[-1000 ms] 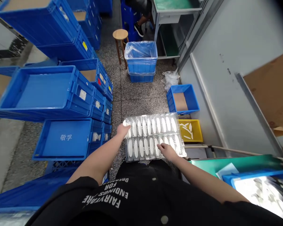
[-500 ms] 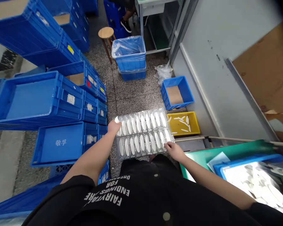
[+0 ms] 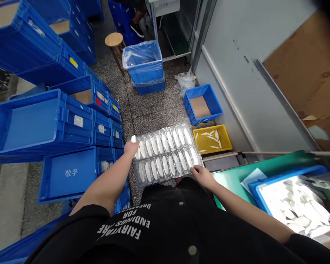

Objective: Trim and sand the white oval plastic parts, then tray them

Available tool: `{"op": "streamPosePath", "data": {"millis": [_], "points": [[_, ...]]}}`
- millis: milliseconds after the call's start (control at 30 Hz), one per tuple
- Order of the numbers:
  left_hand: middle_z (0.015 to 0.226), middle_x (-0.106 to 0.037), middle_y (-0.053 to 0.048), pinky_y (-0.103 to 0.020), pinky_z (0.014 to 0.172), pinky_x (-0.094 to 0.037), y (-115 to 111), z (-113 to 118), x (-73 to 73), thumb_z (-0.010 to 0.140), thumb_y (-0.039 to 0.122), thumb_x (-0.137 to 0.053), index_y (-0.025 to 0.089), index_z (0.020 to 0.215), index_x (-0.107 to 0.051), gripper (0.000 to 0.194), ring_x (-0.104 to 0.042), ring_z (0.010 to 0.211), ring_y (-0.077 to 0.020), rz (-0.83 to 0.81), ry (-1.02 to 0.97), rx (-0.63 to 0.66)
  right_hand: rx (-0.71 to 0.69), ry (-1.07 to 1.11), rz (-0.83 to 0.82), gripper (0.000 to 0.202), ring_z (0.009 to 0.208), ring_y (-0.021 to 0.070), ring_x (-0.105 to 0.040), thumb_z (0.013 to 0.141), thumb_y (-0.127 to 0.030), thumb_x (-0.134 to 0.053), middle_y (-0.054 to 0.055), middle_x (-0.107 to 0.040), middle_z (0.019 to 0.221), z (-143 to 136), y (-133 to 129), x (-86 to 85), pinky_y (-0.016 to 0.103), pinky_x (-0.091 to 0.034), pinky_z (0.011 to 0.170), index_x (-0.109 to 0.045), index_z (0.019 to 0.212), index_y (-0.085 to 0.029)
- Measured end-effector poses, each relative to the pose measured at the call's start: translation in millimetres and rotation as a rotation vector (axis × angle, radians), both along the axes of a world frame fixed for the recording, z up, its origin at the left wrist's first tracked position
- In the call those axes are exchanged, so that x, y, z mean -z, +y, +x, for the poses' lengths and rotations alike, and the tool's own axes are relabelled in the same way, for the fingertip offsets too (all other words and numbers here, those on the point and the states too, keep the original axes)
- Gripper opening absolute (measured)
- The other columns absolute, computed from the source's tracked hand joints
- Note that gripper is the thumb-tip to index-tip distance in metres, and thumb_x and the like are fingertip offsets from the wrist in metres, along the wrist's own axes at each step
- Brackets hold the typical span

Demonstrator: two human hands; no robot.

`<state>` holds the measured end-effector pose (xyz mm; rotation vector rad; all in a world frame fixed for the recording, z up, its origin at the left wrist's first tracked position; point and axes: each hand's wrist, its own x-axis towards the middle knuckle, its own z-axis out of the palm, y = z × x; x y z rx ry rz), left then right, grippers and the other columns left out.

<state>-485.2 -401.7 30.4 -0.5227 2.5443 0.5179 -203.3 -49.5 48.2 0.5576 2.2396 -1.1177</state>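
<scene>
A clear plastic blister tray is held in front of my body, with two rows of long white oval pieces in its slots. My left hand is closed on the tray's left edge, and a white tip shows at the thumb. At the lower right corner, my right hand grips the tray with its fingers closed. Its fingertips partly cover the edge there. The tray hangs above the speckled floor, slightly tilted.
Stacked blue crates rise on the left. Ahead stand a plastic-lined blue bin, a wooden stool and a seated person's foot. On the right are a blue box, a yellow bin and a green table with a crate of white pieces.
The surroundings have shifted slightly left in view as my head turned, and more of the crate of white pieces shows. Both hands keep their hold on the tray.
</scene>
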Motion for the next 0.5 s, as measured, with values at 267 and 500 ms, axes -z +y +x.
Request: {"op": "streamPosePath", "data": {"millis": [267,500], "points": [[0.121,-0.070,-0.009,-0.040,0.085,-0.063,34,-1,25.1,0.101,0.041,-0.068,0.016,0.127,-0.067,0.036,-0.072,0.101,-0.0222,0.074,0.017,-0.025,0.012,0.019,-0.010,0.033,0.087,0.0157,-0.068,0.107,-0.046,-0.061,0.004,-0.069,0.100,6,-8,1.4,0.034,-0.060,0.082,-0.069,0.109,-0.014],[0.125,-0.070,-0.010,-0.043,0.090,-0.062,29,-3,31.3,0.101,0.041,-0.068,0.016,0.128,-0.067,0.037,-0.071,0.106,-0.0240,0.023,0.020,-0.029,0.042,0.023,-0.026,0.033,0.087,0.0158,-0.068,0.107,-0.046,-0.061,0.004,-0.069,0.100,16,-3,5.9,0.034,-0.060,0.082,-0.069,0.108,-0.014]]}}
